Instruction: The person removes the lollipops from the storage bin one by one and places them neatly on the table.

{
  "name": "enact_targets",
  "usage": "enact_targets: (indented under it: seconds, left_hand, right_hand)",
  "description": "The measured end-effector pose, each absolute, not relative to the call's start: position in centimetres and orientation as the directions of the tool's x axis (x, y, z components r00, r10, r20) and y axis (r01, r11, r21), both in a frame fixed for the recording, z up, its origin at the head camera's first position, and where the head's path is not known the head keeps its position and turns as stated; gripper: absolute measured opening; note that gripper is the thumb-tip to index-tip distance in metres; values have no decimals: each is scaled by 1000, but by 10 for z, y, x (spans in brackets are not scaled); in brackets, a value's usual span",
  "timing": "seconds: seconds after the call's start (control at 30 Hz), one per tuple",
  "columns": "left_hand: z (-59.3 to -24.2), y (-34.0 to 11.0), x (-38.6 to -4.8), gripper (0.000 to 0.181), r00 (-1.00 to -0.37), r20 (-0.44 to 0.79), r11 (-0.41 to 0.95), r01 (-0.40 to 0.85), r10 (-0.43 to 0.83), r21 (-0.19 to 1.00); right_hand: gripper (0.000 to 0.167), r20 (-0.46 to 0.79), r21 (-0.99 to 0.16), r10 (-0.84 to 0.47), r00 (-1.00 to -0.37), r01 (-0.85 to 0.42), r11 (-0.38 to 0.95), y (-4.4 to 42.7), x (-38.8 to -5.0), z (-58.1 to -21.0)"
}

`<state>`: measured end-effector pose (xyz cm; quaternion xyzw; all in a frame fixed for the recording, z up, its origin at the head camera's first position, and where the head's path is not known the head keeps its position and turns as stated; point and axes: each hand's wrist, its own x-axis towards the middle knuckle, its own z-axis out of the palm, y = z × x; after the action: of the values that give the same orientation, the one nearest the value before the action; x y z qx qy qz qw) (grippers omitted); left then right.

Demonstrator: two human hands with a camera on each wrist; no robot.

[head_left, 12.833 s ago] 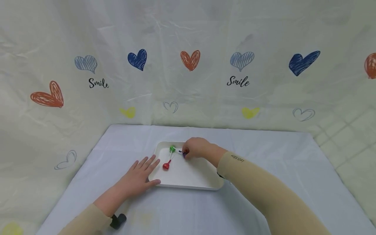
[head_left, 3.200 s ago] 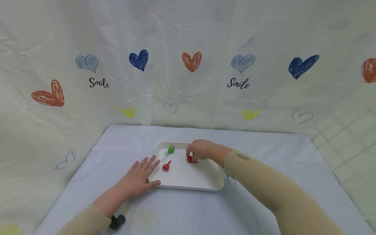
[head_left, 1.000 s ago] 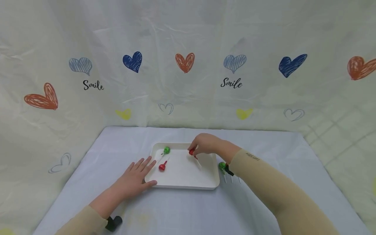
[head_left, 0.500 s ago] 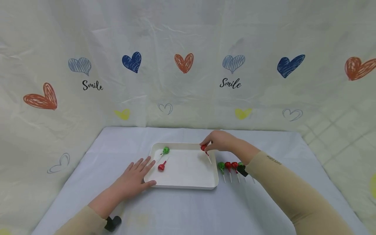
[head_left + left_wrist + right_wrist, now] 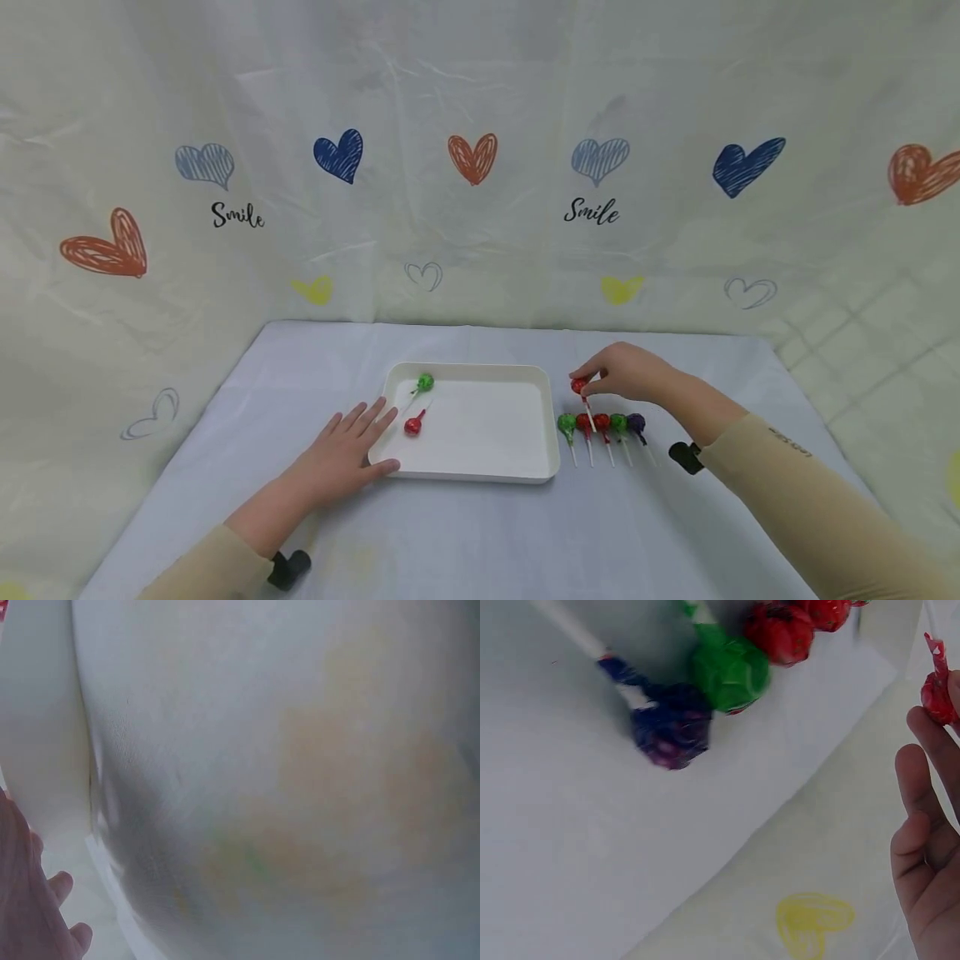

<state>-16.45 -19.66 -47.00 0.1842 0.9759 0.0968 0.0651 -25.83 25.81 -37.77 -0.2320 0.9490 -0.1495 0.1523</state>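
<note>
My right hand point(image 5: 630, 373) pinches a red-wrapped lollipop point(image 5: 578, 386) by its head, stick pointing down, above a row of lollipops right of the tray. The right wrist view also shows this red lollipop point(image 5: 937, 697) between thumb and fingertips. From left to right, the row has a green lollipop point(image 5: 567, 423), two red ones, another green one point(image 5: 618, 422) and a purple one point(image 5: 636, 423). My left hand point(image 5: 341, 454) rests with spread fingers at the left edge of the white tray point(image 5: 480, 467). Inside lie a green lollipop point(image 5: 425, 382) and a red lollipop point(image 5: 412, 427).
A white cloth point(image 5: 465, 542) covers the table. Behind it hangs a pale curtain point(image 5: 525, 250) printed with hearts and "Smile". Black wrist devices sit on both arms, one at the left cuff point(image 5: 288, 570) and one at the right cuff point(image 5: 686, 457).
My right hand first held a purple lollipop, later picked up a red one from the tray, and has carried it right past the tray's edge. The left hand stayed put.
</note>
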Motion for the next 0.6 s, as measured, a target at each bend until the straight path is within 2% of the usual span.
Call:
enact_targets:
  seconds: [0.3, 0.6]
  left_hand:
    - [-461, -192, -161, 86, -922, -97, 912, 348, 375, 216]
    - [-463, -195, -162, 88, -928, -100, 919, 331, 358, 214]
  right_hand:
    - [35, -236, -370, -433, -870, -332, 868, 313, -238, -385]
    - [36, -248, -377, -375, -893, -268, 886, 348, -228, -397]
